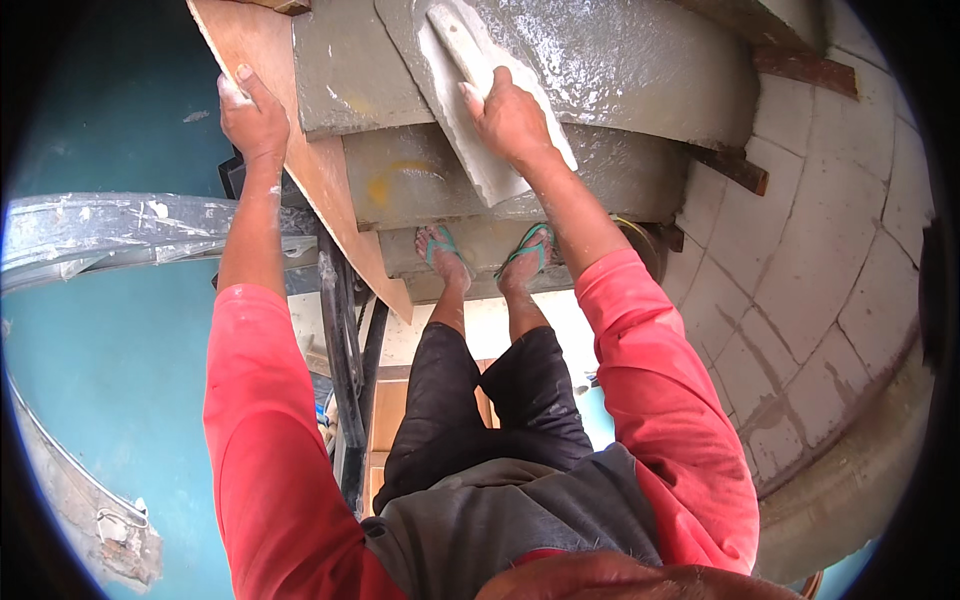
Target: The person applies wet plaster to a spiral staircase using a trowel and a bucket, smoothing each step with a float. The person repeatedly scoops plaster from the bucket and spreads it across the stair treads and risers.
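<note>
The left hand (255, 115) is bent over the left edge of a plywood board (330, 190), its fingers dusted white and clamped on that edge; what is done by the fingertips underneath cannot be seen. The board, which slants down and to the right from these fingers, is judged thin, stiff and fairly light, but long enough to swing if gripped at one end; it is best taken by its long edge, where splinters might be met.

To the right of the board, under and around the right hand's fingers, a large float (500, 175) is laid over wet grey cement (640, 60). Its pale handle (452, 40) is clamped between the thumb and fingers of the right hand (513, 118). The blade, thickly smeared with white, is judged rigid and moderately light, though dragged on by the wet mix; the handle is the place to hold, since the smeared blade would likely be slippery. The cement is judged soft and easily marked.

Farther right, well below the right fingers, a round brownish object (652, 252) is partly hidden by the forearm; it may be a bucket, but its contents cannot be made out.
</note>
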The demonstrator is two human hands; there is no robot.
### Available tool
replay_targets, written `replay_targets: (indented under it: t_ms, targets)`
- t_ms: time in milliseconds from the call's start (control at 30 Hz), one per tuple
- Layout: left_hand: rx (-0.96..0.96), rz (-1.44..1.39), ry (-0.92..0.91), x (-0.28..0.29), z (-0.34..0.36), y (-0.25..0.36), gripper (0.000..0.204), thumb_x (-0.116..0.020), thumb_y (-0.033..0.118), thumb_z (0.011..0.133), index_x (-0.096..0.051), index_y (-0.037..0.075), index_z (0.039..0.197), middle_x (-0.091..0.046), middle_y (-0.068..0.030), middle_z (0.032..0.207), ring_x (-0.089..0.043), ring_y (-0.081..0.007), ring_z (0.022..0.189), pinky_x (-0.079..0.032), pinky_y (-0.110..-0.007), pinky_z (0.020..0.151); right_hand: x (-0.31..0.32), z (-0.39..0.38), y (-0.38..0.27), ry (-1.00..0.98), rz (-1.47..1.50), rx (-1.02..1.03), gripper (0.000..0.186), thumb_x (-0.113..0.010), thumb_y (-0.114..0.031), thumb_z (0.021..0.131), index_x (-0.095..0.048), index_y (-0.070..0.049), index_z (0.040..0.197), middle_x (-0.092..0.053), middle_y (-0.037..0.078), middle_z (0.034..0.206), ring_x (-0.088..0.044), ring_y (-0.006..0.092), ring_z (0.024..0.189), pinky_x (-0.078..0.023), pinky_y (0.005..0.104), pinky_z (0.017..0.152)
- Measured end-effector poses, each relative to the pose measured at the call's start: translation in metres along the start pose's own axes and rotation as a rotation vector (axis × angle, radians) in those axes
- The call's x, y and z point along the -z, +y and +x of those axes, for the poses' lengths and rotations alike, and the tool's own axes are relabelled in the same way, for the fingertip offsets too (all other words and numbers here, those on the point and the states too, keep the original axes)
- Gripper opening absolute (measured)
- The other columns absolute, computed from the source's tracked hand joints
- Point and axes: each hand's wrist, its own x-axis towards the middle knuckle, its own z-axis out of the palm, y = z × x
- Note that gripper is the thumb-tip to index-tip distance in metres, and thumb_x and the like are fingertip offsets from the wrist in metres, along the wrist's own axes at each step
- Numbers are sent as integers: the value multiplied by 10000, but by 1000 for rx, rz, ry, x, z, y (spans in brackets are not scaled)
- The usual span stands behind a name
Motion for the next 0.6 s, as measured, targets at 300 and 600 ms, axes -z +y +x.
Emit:
replay_targets:
  t_ms: [300, 600]
  targets:
    - [-23, -1, 21, -4, 3, -7, 525, -429, 406, 1060, -570, -89, 1162, -660, -345, 1038, -624, -526, 980, -487, -537, 873, -11, 2, -33, -88, 29, 84, 529, -555, -462, 991, -505, 38, 1152, -713, 277, 926, -693, 451, 909, -540, 537, 829]
    - [9, 16, 12, -2, 3, -7, 576, -404, 423, 1067, -564, -119, 1176, -644, -378, 1037, -609, -555, 987, -476, -559, 879, -9, -76, 40, -75, -40, 16, 544, -551, -493, 995, -501, -7, 1235, -721, 227, 897, -697, 444, 901, -526, 537, 837]
